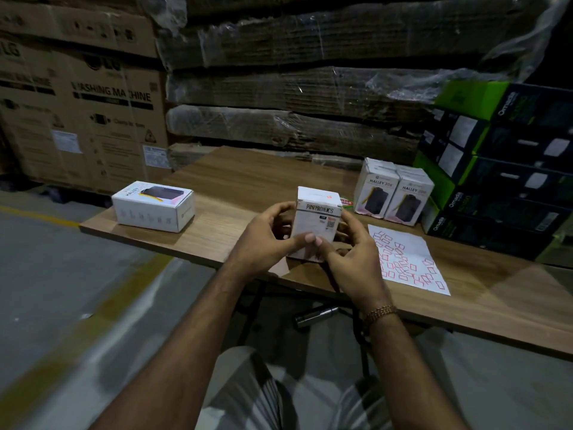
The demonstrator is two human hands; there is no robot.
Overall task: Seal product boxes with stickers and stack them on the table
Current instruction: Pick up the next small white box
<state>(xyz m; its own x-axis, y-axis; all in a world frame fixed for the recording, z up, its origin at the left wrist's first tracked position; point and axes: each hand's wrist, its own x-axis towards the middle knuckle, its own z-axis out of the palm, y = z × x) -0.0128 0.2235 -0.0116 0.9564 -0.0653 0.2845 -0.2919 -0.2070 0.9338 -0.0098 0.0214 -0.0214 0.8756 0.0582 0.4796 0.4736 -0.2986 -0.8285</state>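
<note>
A white Portronics product box [319,212] stands upright at the near edge of the wooden table [248,178], held between both hands. My left hand [263,240] grips its left side, thumb across the front face. My right hand [356,252] curls round its right side and lower front. A white sheet with several red-outlined stickers [406,259] lies just right of my right hand. One white Halley box [153,206] lies flat at the table's left end. Two Halley boxes [393,193] stand upright side by side at the back right.
Stacked black and green Omada cartons [502,169] fill the table's right end. Large brown cartons [80,97] and plastic-wrapped cardboard stacks [294,88] rise behind the table. The grey floor has a yellow line [40,215] at left. A metal tube [316,316] shows under the table.
</note>
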